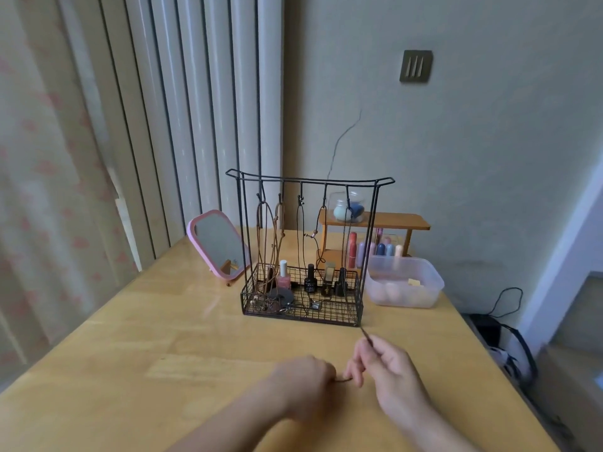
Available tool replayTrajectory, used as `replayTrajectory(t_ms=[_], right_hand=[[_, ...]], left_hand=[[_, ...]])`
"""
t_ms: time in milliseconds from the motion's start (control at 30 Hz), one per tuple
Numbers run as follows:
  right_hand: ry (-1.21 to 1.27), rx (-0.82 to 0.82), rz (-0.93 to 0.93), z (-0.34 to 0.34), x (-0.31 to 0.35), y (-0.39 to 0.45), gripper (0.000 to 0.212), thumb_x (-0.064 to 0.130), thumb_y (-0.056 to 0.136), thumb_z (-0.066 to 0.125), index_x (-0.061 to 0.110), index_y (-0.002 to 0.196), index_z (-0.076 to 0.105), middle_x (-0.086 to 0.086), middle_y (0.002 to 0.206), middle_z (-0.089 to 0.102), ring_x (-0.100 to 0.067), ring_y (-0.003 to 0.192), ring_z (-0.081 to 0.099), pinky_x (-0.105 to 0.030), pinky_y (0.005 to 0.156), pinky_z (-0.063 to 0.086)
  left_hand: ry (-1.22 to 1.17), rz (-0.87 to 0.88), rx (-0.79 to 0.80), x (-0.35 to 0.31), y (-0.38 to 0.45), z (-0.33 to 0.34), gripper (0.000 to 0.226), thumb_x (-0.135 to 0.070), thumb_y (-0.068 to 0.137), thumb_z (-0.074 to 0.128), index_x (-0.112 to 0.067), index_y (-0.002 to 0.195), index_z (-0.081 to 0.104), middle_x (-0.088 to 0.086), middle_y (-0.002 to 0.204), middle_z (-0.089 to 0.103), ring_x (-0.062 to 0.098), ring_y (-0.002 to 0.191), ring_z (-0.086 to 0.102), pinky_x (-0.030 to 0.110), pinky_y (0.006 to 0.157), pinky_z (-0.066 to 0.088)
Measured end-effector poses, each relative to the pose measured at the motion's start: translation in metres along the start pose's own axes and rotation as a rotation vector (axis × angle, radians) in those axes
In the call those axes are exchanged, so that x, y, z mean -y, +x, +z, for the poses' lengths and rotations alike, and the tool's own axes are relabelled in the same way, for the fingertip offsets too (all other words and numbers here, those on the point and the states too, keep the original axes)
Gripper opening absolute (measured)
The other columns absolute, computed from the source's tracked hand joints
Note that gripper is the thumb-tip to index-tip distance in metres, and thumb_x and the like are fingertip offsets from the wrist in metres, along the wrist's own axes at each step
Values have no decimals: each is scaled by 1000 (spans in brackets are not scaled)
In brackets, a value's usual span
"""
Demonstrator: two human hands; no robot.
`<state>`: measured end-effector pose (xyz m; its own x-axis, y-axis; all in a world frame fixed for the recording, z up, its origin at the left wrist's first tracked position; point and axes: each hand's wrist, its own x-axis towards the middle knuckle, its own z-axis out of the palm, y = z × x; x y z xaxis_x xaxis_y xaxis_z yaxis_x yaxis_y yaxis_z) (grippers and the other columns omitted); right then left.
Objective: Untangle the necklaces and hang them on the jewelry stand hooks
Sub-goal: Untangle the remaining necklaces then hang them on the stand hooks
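A black wire jewelry stand (381,182) stands mid-table with a row of hooks under its top bar. Several cord necklaces (272,236) hang from the hooks, their pendants lying in the wire basket (359,298) below among nail polish bottles (310,278). In front of the stand, my right hand (386,363) pinches a thin brown cord (366,336) that sticks up toward the basket's front corner. My left hand (301,378) is curled, fingertips holding the cord's other end (342,380) on the wooden table. Most of the cord is hidden inside my hands.
A pink mirror (217,243) leans left of the stand. Behind it a small wooden shelf (391,220) carries a jar and bottles. A clear plastic tub (404,282) sits at the right. Curtains and a wall close the back; the table's right edge drops to bags on the floor.
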<state>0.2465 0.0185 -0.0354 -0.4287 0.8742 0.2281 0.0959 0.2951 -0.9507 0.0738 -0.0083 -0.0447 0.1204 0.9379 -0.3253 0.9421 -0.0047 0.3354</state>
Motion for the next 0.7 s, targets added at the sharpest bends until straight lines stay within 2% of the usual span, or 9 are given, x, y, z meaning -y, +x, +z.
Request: replayTrajectory(t_ms=[33, 100, 233, 333, 400, 467, 533, 600, 700], right_hand=[[28, -48, -5, -5, 0, 8, 35, 14, 105, 39, 4, 74, 52, -3, 48, 49, -26, 60, 59, -33, 71, 50], [14, -74, -3, -16, 4, 30, 33, 13, 106, 33, 4, 79, 50, -1, 47, 45, -21, 56, 57, -34, 68, 48], [-110, -122, 10, -21, 22, 86, 35, 21, 107, 33, 13, 80, 54, 4, 54, 53, -21, 63, 53, -39, 71, 47], [-187, -209, -12, -19, 47, 115, 35, 27, 107, 32, 15, 82, 55, 0, 69, 58, -16, 73, 55, -29, 74, 46], [-275, -223, 17, -19, 50, 132, 36, 29, 107, 31, 16, 84, 56, -3, 79, 60, -14, 83, 56, -26, 75, 44], [-352, -234, 37, -20, 43, 143, 36, 31, 106, 31, 19, 84, 57, -5, 88, 64, -16, 93, 59, -30, 76, 48], [-457, -248, 32, -18, 35, 147, 33, 31, 105, 33, 21, 86, 58, -4, 92, 66, -16, 95, 60, -33, 77, 51], [-530, -258, 17, -11, 29, 145, 29, 30, 105, 35, 21, 91, 59, 0, 91, 63, -13, 87, 60, -27, 71, 49], [-590, -279, 16, -1, 19, 146, 25, 27, 104, 39, 17, 97, 62, 1, 100, 60, -15, 92, 57, -26, 77, 45]], left_hand=[[-23, 111, -146, -4, 3, -10, 19, -23, 97, 50, -8, 99, 62, 18, 106, 66, 35, 97, 60, 36, 75, 45], [-253, 156, -162, -5, 23, -47, 14, -19, 95, 55, -9, 103, 62, 11, 99, 65, 26, 87, 60, 33, 72, 47], [-891, 135, -98, -26, 46, -86, 21, -1, 93, 49, -11, 111, 53, 0, 72, 54, 11, 54, 39, 26, 48, 33], [-1099, 78, -306, -42, 68, -105, 18, -1, 96, 46, -10, 109, 54, 2, 72, 57, 10, 52, 41, 23, 45, 32], [-1091, 43, -435, -40, 92, -99, 18, -5, 96, 50, -11, 112, 56, 6, 84, 62, 11, 59, 50, 24, 49, 42], [-924, -11, -552, -36, 108, -90, 27, -3, 92, 52, -13, 116, 58, 6, 103, 66, 16, 80, 61, 33, 68, 55], [-747, -25, -640, -34, 113, -82, 35, 0, 89, 53, -17, 121, 55, 2, 109, 66, 18, 94, 62, 28, 77, 52], [-641, 48, -692, -36, 116, -76, 29, -8, 91, 55, -17, 119, 55, 1, 106, 66, 19, 95, 62, 21, 72, 47], [-401, 124, -690, -35, 123, -71, 29, -20, 92, 58, -12, 120, 54, 5, 110, 62, 21, 102, 59, 25, 77, 44]])
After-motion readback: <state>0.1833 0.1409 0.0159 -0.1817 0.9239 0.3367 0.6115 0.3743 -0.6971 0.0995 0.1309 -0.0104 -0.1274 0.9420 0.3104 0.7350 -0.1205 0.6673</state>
